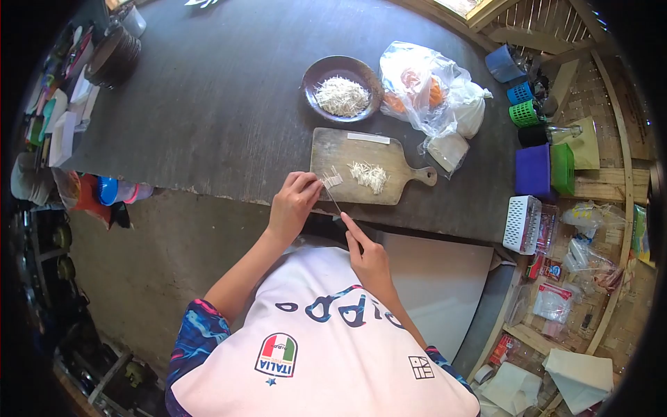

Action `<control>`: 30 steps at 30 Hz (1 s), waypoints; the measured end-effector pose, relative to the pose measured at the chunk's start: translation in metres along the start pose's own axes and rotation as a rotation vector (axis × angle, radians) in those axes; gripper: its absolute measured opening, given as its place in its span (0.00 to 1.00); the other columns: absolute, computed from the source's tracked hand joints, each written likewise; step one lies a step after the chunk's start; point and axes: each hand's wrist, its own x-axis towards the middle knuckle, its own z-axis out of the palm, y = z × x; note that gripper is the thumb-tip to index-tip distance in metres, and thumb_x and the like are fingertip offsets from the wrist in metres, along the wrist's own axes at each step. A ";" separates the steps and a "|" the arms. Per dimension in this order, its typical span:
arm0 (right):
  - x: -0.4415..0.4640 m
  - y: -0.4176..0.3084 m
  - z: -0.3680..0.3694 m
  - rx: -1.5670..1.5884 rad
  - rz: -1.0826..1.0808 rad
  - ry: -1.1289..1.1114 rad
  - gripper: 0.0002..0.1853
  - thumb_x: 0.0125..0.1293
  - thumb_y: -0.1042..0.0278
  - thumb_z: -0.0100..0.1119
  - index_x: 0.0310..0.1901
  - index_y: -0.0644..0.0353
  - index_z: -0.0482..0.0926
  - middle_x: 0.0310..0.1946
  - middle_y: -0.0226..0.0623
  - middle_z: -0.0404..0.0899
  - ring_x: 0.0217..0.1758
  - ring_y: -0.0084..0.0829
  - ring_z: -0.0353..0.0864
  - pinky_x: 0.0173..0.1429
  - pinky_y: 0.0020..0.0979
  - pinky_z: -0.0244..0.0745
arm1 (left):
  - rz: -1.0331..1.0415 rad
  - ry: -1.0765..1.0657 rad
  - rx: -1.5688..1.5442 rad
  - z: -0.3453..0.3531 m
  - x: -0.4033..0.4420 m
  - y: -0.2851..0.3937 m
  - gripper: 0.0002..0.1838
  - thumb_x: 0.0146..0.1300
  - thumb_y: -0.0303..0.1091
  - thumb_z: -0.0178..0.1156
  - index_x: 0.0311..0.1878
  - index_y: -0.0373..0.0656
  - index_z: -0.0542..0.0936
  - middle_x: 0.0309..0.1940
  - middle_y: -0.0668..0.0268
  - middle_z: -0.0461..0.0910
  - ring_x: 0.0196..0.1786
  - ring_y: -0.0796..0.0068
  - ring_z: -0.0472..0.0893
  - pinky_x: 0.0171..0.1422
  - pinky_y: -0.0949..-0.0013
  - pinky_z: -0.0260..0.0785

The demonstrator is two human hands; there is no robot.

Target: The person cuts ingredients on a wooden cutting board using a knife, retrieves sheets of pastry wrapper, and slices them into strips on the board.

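A wooden cutting board (pixel 340 149) with a handle lies near the table's front edge. My left hand (pixel 295 201) is closed at its left edge, fingertips bent down; what they hold is too small to tell. My right hand (pixel 367 257) grips a thin knife (pixel 332 197), index finger stretched along it, and the blade reaches up to my left fingertips. Small cut pale strips (pixel 333 178) lie just right of the blade. A heap of thin white shreds (pixel 368 176) sits mid-board, and a whole pale stick (pixel 368 139) lies near the far edge.
Behind the board stands a dark bowl (pixel 310 78) of white shreds. Beside it are a clear plastic bag (pixel 431 83) with orange contents and a small wrapped pale block (pixel 447 151). Baskets and boxes (pixel 532 170) line the right wall; stacked dark dishes (pixel 113 59) stand at far left.
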 end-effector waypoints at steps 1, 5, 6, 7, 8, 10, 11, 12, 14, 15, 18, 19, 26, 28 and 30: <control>-0.002 -0.002 -0.003 0.000 0.014 -0.008 0.25 0.88 0.57 0.56 0.81 0.24 0.78 0.30 0.59 0.85 0.35 0.60 0.89 0.47 0.53 0.83 | -0.002 -0.001 0.001 0.000 0.000 0.000 0.09 0.69 0.27 0.73 0.50 0.39 0.91 0.53 0.67 0.87 0.59 0.61 0.86 0.58 0.59 0.85; -0.001 0.000 -0.002 0.059 -0.013 0.025 0.25 0.89 0.56 0.55 0.81 0.24 0.78 0.28 0.58 0.84 0.34 0.58 0.89 0.46 0.52 0.83 | -0.022 0.005 -0.030 0.000 -0.003 -0.002 0.09 0.68 0.27 0.74 0.50 0.39 0.92 0.52 0.67 0.87 0.59 0.61 0.86 0.59 0.58 0.85; 0.000 -0.001 -0.002 0.052 -0.007 0.014 0.25 0.89 0.55 0.55 0.81 0.24 0.78 0.28 0.58 0.84 0.33 0.58 0.89 0.46 0.52 0.83 | -0.024 0.010 -0.034 0.000 -0.003 -0.002 0.10 0.67 0.27 0.74 0.50 0.40 0.92 0.52 0.67 0.87 0.59 0.62 0.86 0.59 0.58 0.85; 0.001 -0.002 -0.001 0.044 0.002 0.005 0.24 0.89 0.55 0.55 0.81 0.24 0.77 0.28 0.58 0.84 0.33 0.58 0.89 0.46 0.52 0.83 | -0.025 0.014 -0.041 0.001 -0.004 -0.003 0.10 0.67 0.26 0.74 0.50 0.40 0.92 0.52 0.67 0.87 0.59 0.62 0.86 0.59 0.58 0.85; 0.003 -0.002 -0.001 0.037 0.008 -0.004 0.24 0.89 0.55 0.55 0.81 0.24 0.77 0.28 0.58 0.84 0.33 0.58 0.89 0.46 0.52 0.83 | -0.025 0.020 -0.046 0.001 -0.004 -0.004 0.10 0.67 0.26 0.75 0.50 0.40 0.92 0.52 0.67 0.88 0.59 0.62 0.86 0.59 0.58 0.85; 0.005 0.000 0.001 0.042 -0.005 0.001 0.24 0.89 0.54 0.55 0.81 0.24 0.77 0.28 0.57 0.84 0.33 0.57 0.89 0.46 0.52 0.83 | -0.016 0.032 -0.054 0.002 -0.002 -0.004 0.10 0.66 0.26 0.75 0.50 0.40 0.92 0.52 0.67 0.88 0.58 0.62 0.86 0.59 0.59 0.84; 0.005 0.002 0.003 0.044 -0.010 -0.001 0.24 0.89 0.54 0.55 0.82 0.24 0.77 0.28 0.57 0.84 0.33 0.57 0.89 0.46 0.52 0.83 | -0.016 0.037 -0.057 0.002 -0.003 -0.005 0.10 0.66 0.26 0.75 0.50 0.40 0.92 0.51 0.68 0.88 0.58 0.62 0.86 0.59 0.59 0.84; 0.005 0.004 0.004 0.052 -0.027 0.007 0.24 0.89 0.54 0.55 0.82 0.23 0.77 0.27 0.57 0.84 0.33 0.57 0.89 0.47 0.52 0.83 | -0.022 0.036 -0.057 0.002 -0.004 -0.004 0.09 0.66 0.26 0.75 0.49 0.40 0.92 0.51 0.68 0.88 0.58 0.62 0.86 0.59 0.59 0.84; 0.006 0.008 0.007 0.067 -0.065 0.028 0.24 0.89 0.54 0.55 0.82 0.23 0.77 0.27 0.57 0.84 0.33 0.57 0.89 0.47 0.52 0.83 | -0.031 0.039 -0.057 0.002 -0.003 -0.004 0.09 0.66 0.26 0.75 0.49 0.40 0.92 0.51 0.68 0.88 0.58 0.62 0.86 0.59 0.59 0.84; 0.006 0.008 0.007 0.071 -0.072 0.028 0.24 0.89 0.54 0.55 0.82 0.23 0.77 0.27 0.57 0.83 0.32 0.57 0.89 0.47 0.52 0.83 | -0.033 0.042 -0.057 0.001 -0.003 -0.003 0.09 0.66 0.26 0.75 0.48 0.40 0.92 0.51 0.68 0.88 0.58 0.62 0.86 0.58 0.59 0.84; 0.008 0.006 0.004 0.076 -0.073 0.026 0.24 0.89 0.54 0.55 0.82 0.23 0.77 0.27 0.57 0.83 0.32 0.57 0.89 0.47 0.51 0.83 | -0.031 0.045 -0.066 0.000 -0.001 -0.002 0.08 0.66 0.27 0.75 0.48 0.40 0.92 0.51 0.68 0.88 0.58 0.62 0.86 0.58 0.59 0.84; 0.009 0.005 0.004 0.075 -0.064 0.017 0.24 0.89 0.54 0.55 0.82 0.23 0.77 0.27 0.57 0.83 0.32 0.57 0.89 0.47 0.51 0.83 | -0.030 0.044 -0.067 0.000 -0.001 -0.002 0.08 0.66 0.27 0.75 0.48 0.40 0.92 0.51 0.68 0.88 0.58 0.62 0.86 0.58 0.59 0.84; 0.014 0.014 0.005 0.102 -0.098 0.001 0.25 0.89 0.54 0.56 0.82 0.23 0.77 0.37 0.57 0.89 0.36 0.56 0.90 0.50 0.48 0.84 | -0.072 0.022 -0.119 -0.002 0.000 -0.001 0.09 0.66 0.26 0.75 0.48 0.39 0.93 0.50 0.66 0.89 0.57 0.59 0.86 0.60 0.58 0.82; 0.018 0.018 0.003 0.124 -0.131 -0.005 0.24 0.89 0.54 0.55 0.81 0.24 0.77 0.45 0.56 0.91 0.38 0.56 0.92 0.52 0.48 0.85 | -0.074 0.019 -0.111 -0.001 0.000 -0.001 0.09 0.66 0.25 0.76 0.48 0.39 0.93 0.50 0.66 0.89 0.57 0.59 0.86 0.60 0.58 0.82; 0.022 0.023 0.005 0.146 -0.173 0.007 0.24 0.89 0.54 0.55 0.81 0.25 0.78 0.51 0.55 0.92 0.41 0.56 0.93 0.54 0.47 0.85 | -0.071 0.023 -0.105 -0.001 0.000 -0.001 0.09 0.66 0.25 0.76 0.48 0.39 0.93 0.50 0.66 0.89 0.57 0.59 0.86 0.60 0.58 0.82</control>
